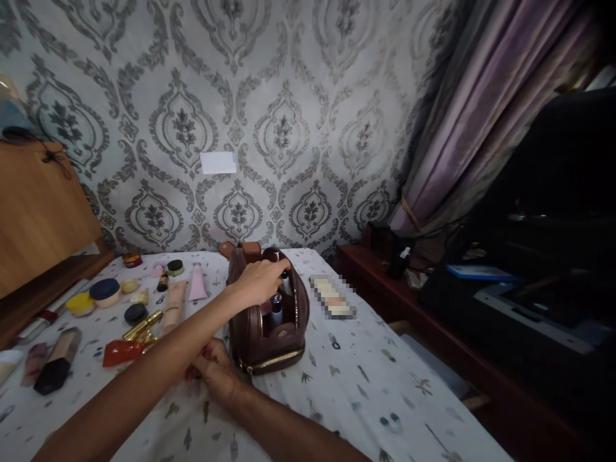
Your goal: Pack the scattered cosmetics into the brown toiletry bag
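Observation:
A brown zip cosmetic bag [269, 359] stands with its top unzipped on the patterned white cloth. My left hand [262, 281] reaches across into its opening, the fingers bent and closed near a small dark-capped bottle; what they grip is partly hidden. Another small bottle [276, 311] stands inside the bag. Below my left forearm, my right hand [214, 372] is beside the bag's left side, fingers curled together; whatever is between them cannot be made out. An orange-red translucent item [120, 353], gold tubes [143, 326] and a beige squeeze tube [175, 305] lie to its left.
Jars, including a blue-lidded one [104, 292], a pink tube [197, 282] and a black-capped bottle [60, 359] are spread across the left. A pixelated palette-like item [332, 297] lies right of the bag. A dark red ledge [356, 256] runs along the right.

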{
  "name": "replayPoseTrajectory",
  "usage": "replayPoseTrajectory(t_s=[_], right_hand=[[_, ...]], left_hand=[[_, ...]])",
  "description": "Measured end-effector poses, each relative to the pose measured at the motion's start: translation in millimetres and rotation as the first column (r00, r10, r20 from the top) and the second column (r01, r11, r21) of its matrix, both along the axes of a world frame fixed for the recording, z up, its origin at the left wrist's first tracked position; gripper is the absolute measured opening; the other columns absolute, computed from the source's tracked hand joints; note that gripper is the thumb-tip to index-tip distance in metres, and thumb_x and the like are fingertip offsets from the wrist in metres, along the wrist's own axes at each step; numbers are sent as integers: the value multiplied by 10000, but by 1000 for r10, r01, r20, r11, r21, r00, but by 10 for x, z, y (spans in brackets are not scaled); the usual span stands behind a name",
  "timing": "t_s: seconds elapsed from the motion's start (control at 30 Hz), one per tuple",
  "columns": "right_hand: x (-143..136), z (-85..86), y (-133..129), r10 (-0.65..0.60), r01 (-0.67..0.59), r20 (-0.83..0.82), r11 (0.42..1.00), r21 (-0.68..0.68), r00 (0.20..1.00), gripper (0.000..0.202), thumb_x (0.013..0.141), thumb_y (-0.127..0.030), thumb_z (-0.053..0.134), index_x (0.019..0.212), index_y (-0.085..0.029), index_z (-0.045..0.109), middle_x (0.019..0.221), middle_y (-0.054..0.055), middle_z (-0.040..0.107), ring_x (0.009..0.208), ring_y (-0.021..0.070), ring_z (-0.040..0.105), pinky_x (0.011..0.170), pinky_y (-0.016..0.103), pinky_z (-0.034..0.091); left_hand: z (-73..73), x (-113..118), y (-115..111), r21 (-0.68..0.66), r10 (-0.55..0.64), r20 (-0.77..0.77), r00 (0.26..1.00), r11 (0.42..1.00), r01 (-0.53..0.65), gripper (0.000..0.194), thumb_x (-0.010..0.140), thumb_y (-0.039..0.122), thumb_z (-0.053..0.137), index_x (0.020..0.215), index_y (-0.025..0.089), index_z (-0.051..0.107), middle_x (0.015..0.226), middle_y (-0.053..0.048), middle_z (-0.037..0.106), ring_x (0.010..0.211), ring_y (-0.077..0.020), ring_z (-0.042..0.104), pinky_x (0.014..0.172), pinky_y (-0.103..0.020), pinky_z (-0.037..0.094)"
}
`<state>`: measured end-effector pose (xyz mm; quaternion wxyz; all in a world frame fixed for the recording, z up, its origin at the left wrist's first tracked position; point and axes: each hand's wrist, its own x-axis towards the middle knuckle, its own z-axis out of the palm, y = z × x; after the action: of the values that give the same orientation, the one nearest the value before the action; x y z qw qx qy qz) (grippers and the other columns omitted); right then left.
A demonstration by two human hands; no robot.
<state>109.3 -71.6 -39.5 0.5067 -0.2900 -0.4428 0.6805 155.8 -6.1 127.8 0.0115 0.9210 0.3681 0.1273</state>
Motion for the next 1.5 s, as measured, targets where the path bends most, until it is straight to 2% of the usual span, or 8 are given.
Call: replayPoseTrajectory(t_s=[0.23,0.4,0.67,0.83,1.03,1.2,1.33,1.5], right_hand=[[3,-16,10,14,-14,-2,1000,9,1000,613,562,-713,760,795,-160,634,593,-6,609,469,110,535,509,234,383],[4,-5,1,14,-14,3,1000,20,1000,619,588,-713,746,847,-158,652,644,3,628,482,113,553,506,233,384],[14,-88,30,46,-46,2,999,-8,999,698,577,-727,754,961,-160,619,628,-4,635,503,134,591,536,245,411],[19,-27,3,24,-25,-36,1000,-10,999,659,544,-731,764,830,-156,616,648,3,652,483,105,568,510,226,395],[32,39,-15,48,-50,-53,998,-24,997,643,524,-724,774,808,-175,596,599,-23,626,490,118,576,496,225,386],[35,2,-5,39,-40,-48,999,-13,998,625,567,-711,760,854,-182,590,623,-26,635,509,121,587,520,228,393],[58,-8,2,39,-39,-9,999,0,999,570,632,-672,745,888,-175,634,647,-21,654,515,112,587,527,221,396],[73,-11,15,36,-36,-17,999,-7,999,478,691,-599,752,905,-180,670,668,-9,676,550,122,617,525,219,395]], left_hand=[[-40,-19,36,9,-21,35,999,1000,21,398,884,143,492,1265,238,551,1037,-95,732,980,-278,690,789,-345,504],[-4,-75,26,17,-20,183,983,1000,17,337,882,114,467,1163,226,615,968,-74,741,924,-249,690,771,-320,491],[-34,-453,-161,64,-35,586,810,998,-4,219,894,156,442,939,214,648,901,-43,715,840,-206,649,765,-312,474],[-235,-890,-318,49,50,683,729,992,-113,201,897,251,452,914,229,651,914,-32,708,873,-213,641,809,-317,474],[-709,-1437,-338,-94,241,635,734,967,-237,227,859,350,480,880,227,670,897,-36,719,812,-231,658,714,-312,487],[-1032,-1731,-351,-202,346,609,714,938,-282,245,826,383,493,858,219,673,842,-32,730,740,-223,664,666,-304,495],[-1126,-1870,-312,-262,402,654,641,915,-307,257,824,388,489,875,203,660,860,-38,726,764,-220,658,684,-301,497],[-1127,-2099,-238,-296,437,713,548,897,-329,244,825,378,495,845,190,650,853,-46,711,824,-223,649,730,-311,494]])
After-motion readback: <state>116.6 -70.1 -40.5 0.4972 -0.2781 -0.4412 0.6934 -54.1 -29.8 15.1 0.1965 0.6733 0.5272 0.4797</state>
